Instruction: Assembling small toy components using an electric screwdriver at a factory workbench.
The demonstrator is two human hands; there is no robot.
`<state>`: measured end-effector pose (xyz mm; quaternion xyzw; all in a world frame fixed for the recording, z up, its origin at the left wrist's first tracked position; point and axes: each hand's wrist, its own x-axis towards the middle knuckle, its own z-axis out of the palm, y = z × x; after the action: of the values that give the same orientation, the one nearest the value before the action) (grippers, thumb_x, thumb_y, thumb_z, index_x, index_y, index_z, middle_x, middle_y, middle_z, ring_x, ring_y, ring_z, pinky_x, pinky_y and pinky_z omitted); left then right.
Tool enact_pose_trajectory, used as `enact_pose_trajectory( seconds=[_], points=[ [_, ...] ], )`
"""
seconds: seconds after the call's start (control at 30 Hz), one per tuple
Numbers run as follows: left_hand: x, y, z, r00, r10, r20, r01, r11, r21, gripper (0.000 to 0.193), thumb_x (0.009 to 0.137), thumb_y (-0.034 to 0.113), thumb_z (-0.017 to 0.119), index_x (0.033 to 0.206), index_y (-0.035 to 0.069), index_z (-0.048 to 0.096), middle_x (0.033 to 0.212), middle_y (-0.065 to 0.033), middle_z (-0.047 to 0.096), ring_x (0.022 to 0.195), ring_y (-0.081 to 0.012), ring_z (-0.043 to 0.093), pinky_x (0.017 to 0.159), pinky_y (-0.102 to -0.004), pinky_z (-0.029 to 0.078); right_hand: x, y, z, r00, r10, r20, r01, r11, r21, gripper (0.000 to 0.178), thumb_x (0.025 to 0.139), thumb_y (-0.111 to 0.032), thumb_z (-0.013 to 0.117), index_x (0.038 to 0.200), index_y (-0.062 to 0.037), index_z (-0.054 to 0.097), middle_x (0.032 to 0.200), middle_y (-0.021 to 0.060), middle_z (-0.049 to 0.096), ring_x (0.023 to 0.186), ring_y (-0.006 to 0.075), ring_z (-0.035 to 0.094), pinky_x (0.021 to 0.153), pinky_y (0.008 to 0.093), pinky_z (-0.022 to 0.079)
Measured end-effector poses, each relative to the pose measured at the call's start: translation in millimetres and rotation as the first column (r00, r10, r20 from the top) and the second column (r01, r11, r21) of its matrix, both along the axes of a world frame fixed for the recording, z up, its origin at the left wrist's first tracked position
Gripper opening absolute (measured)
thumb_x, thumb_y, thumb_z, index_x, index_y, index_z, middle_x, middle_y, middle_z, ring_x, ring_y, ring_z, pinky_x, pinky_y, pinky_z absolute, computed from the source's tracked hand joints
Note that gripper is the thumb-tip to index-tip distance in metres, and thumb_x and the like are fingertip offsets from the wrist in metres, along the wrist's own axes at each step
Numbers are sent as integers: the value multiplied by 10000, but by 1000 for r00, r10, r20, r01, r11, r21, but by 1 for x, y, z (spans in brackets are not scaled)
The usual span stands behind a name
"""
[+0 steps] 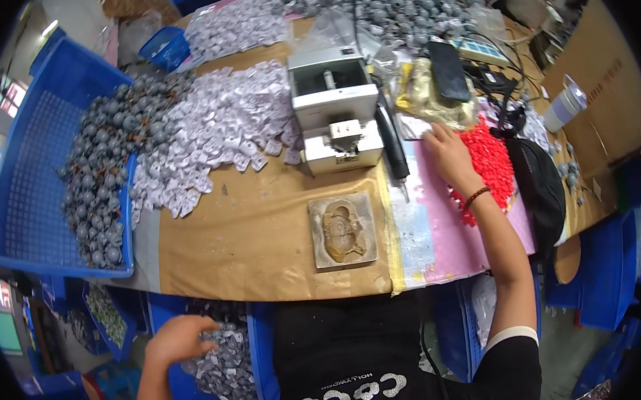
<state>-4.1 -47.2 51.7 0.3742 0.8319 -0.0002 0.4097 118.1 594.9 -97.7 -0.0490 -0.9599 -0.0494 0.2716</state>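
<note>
Above a blue bin below the table's front edge is my left hand [179,339], its thumb and fingers apart and nothing seen in them. Small grey parts [224,366] fill much of that bin. My right hand [451,158] reaches forward past the left edge of a pile of small red pieces [490,160]. Its fingers are slightly bent and apart, with the tips beside a flat white item [413,126]; contact is unclear. Between my arms, a square block with a shaped hollow [343,230] lies near the table's front edge.
A grey and white machine [334,99] stands behind the block, beside a black handheld tool [390,139]. White flat pieces [215,129] and a tilted blue crate [25,176] with round grey parts [102,156] occupy the left. A phone [448,71], a bottle [565,103] and a black bag [539,185] are right.
</note>
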Motion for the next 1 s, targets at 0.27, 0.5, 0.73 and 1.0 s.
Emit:
enact_pose_trajectory(
  seconds=[0.27, 0.5, 0.73, 1.0],
  points=[
    [-76, 191, -85, 882, 248, -401, 107, 724, 681, 302, 887, 134, 680, 1169, 26, 659, 1186, -181, 647, 1134, -383, 604, 952, -475, 507, 15, 21, -19, 994, 19, 111, -20, 1000, 8, 131, 844, -67, 567, 934, -24, 652, 967, 126, 636, 971, 315, 614, 860, 418, 516],
    [-120, 282, -148, 699, 362, -616, 239, 694, 679, 334, 845, 155, 759, 1132, 18, 656, 1123, -149, 601, 1143, -363, 542, 961, -454, 496, 25, 19, -11, 981, -45, 189, 35, 998, 57, 72, 853, -73, 585, 862, -56, 654, 918, 103, 605, 941, 301, 591, 831, 418, 465],
    [-78, 230, -103, 934, 330, -133, -129, 663, 737, 272, 814, 167, 798, 1031, 44, 691, 1062, -108, 634, 1066, -322, 601, 933, -440, 512, 39, 23, 10, 997, -70, 46, 79, 967, -242, 181, 860, 9, 666, 1033, -30, 701, 918, 135, 617, 901, 319, 596, 812, 411, 476],
    [6, 259, -108, 966, 125, -225, 114, 575, 810, 275, 780, 156, 832, 1030, 87, 743, 1102, -63, 619, 1140, -312, 517, 970, -418, 476, 51, 29, 6, 992, -123, 32, 128, 956, -263, 121, 918, -43, 694, 1031, 0, 706, 949, 158, 660, 934, 332, 619, 829, 409, 497]
  ],
)
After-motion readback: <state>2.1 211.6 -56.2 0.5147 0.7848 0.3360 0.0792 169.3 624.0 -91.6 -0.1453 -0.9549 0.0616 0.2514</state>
